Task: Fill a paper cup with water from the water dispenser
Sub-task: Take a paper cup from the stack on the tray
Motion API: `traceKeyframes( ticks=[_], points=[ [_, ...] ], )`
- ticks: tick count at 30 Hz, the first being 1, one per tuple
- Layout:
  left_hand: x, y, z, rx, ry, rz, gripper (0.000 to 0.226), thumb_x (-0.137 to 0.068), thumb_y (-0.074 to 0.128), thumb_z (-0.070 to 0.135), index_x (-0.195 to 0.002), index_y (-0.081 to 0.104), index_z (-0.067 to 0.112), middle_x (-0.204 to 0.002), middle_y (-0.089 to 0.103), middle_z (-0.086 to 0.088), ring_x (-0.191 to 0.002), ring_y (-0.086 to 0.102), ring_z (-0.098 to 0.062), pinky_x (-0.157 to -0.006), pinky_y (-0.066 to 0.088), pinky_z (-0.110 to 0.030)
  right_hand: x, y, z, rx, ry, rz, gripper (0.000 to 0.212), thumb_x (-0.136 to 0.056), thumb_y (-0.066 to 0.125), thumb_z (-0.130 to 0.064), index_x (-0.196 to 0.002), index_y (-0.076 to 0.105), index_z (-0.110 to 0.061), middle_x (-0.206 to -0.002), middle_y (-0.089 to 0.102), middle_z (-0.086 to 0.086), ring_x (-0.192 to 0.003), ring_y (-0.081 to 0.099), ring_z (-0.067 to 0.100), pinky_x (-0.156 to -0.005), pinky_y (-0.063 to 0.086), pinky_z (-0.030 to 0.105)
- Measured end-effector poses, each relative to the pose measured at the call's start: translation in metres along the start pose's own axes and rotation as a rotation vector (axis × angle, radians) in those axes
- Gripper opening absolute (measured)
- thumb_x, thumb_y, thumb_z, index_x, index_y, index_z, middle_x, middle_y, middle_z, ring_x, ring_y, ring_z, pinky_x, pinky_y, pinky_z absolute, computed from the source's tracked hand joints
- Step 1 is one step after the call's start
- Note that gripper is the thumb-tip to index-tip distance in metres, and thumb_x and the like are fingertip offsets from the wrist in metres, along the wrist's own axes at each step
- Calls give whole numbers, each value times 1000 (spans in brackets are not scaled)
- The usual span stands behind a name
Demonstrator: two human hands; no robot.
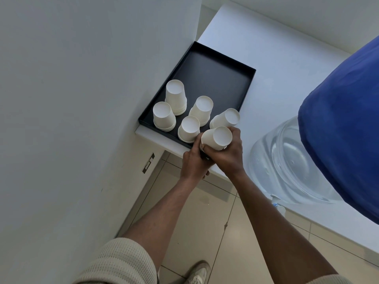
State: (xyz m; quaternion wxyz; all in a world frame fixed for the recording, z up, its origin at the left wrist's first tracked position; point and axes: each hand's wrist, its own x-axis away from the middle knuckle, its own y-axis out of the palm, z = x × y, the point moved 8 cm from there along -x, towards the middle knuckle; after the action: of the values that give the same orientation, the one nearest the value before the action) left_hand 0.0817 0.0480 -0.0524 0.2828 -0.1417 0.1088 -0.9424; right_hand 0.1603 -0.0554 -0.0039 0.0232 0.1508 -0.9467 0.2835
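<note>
Both of my hands grip one upside-down stack of white paper cups (217,138) at the near corner of a black tray (215,78). My right hand (226,157) wraps its side. My left hand (194,160) holds its lower end from the left. Several more upside-down cup stacks (176,97) stand in the tray. The water dispenser sits to the right: a clear water bottle (287,162) under a blue cover (344,124), with a small tap (277,206) at its front edge.
The tray and dispenser rest on a white counter (266,48) set against a white wall on the left. Below are beige floor tiles, a wall socket (148,163) under the counter, and my shoe (198,272).
</note>
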Motion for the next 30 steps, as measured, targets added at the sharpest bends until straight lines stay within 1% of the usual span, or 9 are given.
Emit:
traceKeyframes(
  ticks=[6, 11, 15, 17, 19, 21, 25, 27, 30],
  points=[
    [0, 0, -5, -110, 80, 45, 83, -74, 73, 47, -151, 45, 36, -57, 61, 16, -59, 70, -28, -62, 62, -38, 11, -19, -24, -28, -112, 49, 73, -59, 81, -53, -122, 51, -34, -123, 64, -7, -119, 62, 21, -101, 50, 61],
    [10, -6, 5, -122, 169, 111, 88, -75, 77, 45, -155, 44, 24, -60, 61, 15, -63, 70, -19, -72, 62, -33, 27, -43, -49, -49, -215, 101, 68, -66, 88, -37, -124, 55, -29, -122, 64, -6, -114, 63, 16, -97, 53, 56],
    [32, -17, 30, -72, 229, 160, 91, -74, 75, 50, -154, 42, 22, -68, 66, 8, -63, 66, -6, -67, 51, -13, 47, -67, -65, -105, -288, 117, 70, -68, 92, -32, -127, 56, -19, -122, 64, -5, -113, 61, 5, -94, 56, 37],
    [42, -26, 39, 14, 215, 150, 68, -78, 76, 48, -136, 57, 18, -71, 66, 4, -57, 66, -7, -57, 54, -19, 60, -78, -68, -129, -300, 108, 70, -69, 95, -28, -127, 58, -17, -122, 66, -4, -114, 62, 5, -87, 55, 31],
    [47, -33, 42, 188, 90, 91, 37, -87, 76, 34, -116, 68, 13, -72, 65, -2, -48, 64, -16, -46, 53, -30, 73, -86, -66, -153, -292, 86, 69, -69, 99, -20, -126, 60, -17, -121, 68, -5, -112, 65, 8, -75, 54, 23],
    [55, -30, 39, 459, -160, -7, 23, -95, 72, 24, -112, 69, 9, -79, 67, -11, -53, 63, -18, -48, 55, -31, 86, -92, -58, -227, -269, 62, 68, -68, 99, -11, -123, 60, -20, -119, 68, -5, -112, 67, 9, -72, 57, 19],
    [100, 3, 44, 887, -597, -315, 57, -95, 63, 54, -126, 65, 6, -111, 71, -16, -87, 73, -22, -75, 63, -34, 115, -106, -32, -262, -228, 60, 71, -68, 99, -11, -125, 59, -28, -124, 67, -11, -121, 66, 14, -78, 66, 34],
    [123, 17, 45, 925, -660, -464, 73, -88, 66, 64, -130, 65, 5, -118, 70, -21, -104, 71, -29, -86, 62, -39, 128, -111, -19, -242, -209, 66, 71, -68, 99, -18, -126, 60, -29, -123, 68, -14, -120, 66, 11, -76, 64, 28],
    [148, 37, 46, 995, -719, -576, 94, -68, 86, 64, -133, 62, 0, -111, 60, -23, -107, 69, -32, -86, 63, -40, 145, -116, -4, -237, -165, 78, 70, -64, 95, -35, -125, 62, -26, -118, 70, -14, -114, 69, 12, -71, 57, 18]
  ],
)
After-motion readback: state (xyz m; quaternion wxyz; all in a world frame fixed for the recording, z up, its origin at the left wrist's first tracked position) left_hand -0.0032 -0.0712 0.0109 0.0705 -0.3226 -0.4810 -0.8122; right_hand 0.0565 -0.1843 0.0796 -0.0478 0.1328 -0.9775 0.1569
